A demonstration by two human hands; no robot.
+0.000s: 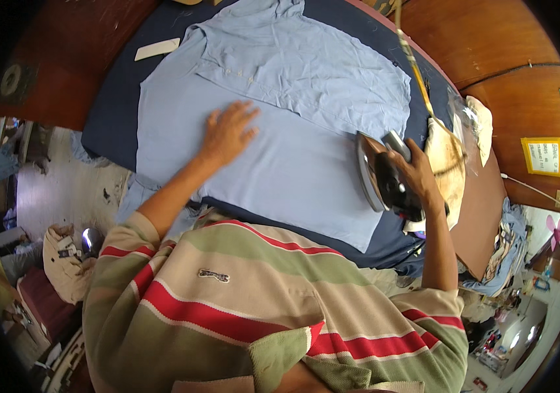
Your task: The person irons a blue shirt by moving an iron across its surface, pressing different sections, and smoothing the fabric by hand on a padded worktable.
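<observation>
Head view, right hand (420, 174) gripping iron (384, 182), left hand (227, 134) splayed, blue shirt (286, 167), lettered sign (544, 156)

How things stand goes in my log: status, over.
Right hand gripping iron. Left hand spread over light-blue garment, contact unclear. Nothing lying between hands except garment.

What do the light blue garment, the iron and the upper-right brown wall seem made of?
Light blue garment: matte woven-looking cloth, perhaps cotton or a blend, given its soft creases.
Iron: dark, glossy body, likely plastic; its greyish edge looks like metal.
Brown wall: probably varnished wood or veneer, from its streaky tone and sheen.
</observation>
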